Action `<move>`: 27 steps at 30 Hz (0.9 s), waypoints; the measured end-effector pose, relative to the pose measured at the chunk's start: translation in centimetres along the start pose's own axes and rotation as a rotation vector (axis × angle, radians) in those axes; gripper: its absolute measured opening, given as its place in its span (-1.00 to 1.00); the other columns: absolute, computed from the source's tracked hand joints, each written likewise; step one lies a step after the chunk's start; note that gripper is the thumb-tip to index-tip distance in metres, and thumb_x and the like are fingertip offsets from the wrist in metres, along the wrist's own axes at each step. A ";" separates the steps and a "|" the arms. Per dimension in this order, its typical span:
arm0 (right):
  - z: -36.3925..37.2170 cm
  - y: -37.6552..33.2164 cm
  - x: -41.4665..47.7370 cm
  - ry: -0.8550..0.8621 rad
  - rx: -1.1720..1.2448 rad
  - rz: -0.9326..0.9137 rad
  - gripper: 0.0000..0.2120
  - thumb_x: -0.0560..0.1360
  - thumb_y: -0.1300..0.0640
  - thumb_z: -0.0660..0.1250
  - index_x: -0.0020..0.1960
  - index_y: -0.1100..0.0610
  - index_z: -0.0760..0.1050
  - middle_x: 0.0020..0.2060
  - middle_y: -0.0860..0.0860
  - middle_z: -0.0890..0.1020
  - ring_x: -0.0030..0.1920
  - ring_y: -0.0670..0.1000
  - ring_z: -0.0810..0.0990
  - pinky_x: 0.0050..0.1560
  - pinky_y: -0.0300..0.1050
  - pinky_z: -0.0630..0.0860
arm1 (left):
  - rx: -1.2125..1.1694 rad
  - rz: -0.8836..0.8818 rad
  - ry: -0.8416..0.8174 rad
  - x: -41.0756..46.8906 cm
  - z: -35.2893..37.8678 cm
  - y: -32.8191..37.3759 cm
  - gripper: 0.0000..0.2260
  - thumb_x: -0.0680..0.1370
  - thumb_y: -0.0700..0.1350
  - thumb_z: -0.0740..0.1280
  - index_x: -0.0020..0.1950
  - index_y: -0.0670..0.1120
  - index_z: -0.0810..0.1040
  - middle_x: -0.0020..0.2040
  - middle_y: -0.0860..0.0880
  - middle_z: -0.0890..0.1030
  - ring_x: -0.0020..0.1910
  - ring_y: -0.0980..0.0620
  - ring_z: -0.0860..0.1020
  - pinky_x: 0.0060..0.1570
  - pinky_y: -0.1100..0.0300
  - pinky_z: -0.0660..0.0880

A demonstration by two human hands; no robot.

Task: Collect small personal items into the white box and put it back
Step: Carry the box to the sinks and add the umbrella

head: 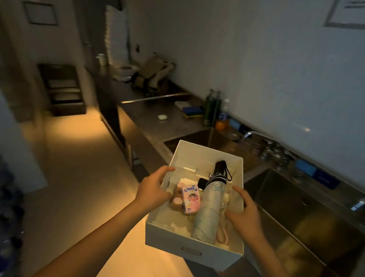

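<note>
Room dim overall. Warm yellow light pools on the floor (77, 160) below the table (148, 111) edge; the wall (277, 69) reads cool grey-blue. Small glare spot on wall at right. Sink (304, 222) steel shows dull amber reflections. Left edge heavily blurred; straight lines bow from wide-angle distortion. Far end soft.

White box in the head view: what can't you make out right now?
- White box floor: partly hidden under the folded umbrella and pink tissue pack.
- Dark item: mostly hidden behind the umbrella; unidentifiable.
- Right hand fingers: wrapped over the box's wall.
- Small white object on the counter: too small.
</note>
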State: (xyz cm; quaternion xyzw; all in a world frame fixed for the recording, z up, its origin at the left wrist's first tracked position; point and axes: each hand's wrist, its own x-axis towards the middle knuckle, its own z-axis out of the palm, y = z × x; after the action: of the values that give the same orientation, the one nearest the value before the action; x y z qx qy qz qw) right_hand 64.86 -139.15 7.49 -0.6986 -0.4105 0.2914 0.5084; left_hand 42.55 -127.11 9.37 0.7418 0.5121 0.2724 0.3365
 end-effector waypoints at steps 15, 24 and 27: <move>21.3 -7.1 5.0 -0.231 -0.100 -0.116 -0.43 0.36 0.28 0.47 0.26 -0.11 0.39 0.15 -0.13 0.43 0.17 -0.04 0.44 0.06 -0.08 0.48 | -0.071 -0.187 0.232 1.5 -15.5 -14.6 -0.40 0.36 -0.24 0.50 0.29 0.17 0.40 0.19 0.06 0.53 0.05 0.04 0.53 -0.30 0.40 0.42; 33.8 -11.6 9.2 -0.224 -0.127 -0.094 -0.41 0.38 0.26 0.46 0.31 -0.09 0.36 0.27 -0.03 0.46 0.11 -0.09 0.40 0.17 0.05 0.48 | -0.101 -0.199 0.204 8.5 -24.6 -22.4 -0.38 0.37 -0.30 0.46 0.31 0.17 0.38 0.26 0.00 0.48 0.11 -0.03 0.50 -0.27 0.35 0.43; 36.5 -12.3 11.4 -0.218 -0.130 -0.089 -0.43 0.39 0.24 0.47 0.28 -0.13 0.35 0.30 -0.03 0.45 0.21 -0.01 0.44 0.19 0.04 0.47 | -0.104 -0.203 0.199 11.2 -26.1 -24.3 -0.38 0.39 -0.29 0.46 0.32 0.17 0.38 0.29 0.02 0.46 0.13 -0.03 0.48 -0.23 0.34 0.44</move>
State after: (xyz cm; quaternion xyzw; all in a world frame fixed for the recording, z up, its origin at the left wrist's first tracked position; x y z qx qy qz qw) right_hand 36.99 -110.22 7.90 -0.6754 -0.5121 0.3156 0.4266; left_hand 12.66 -104.79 7.38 0.6371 0.6005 0.3354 0.3478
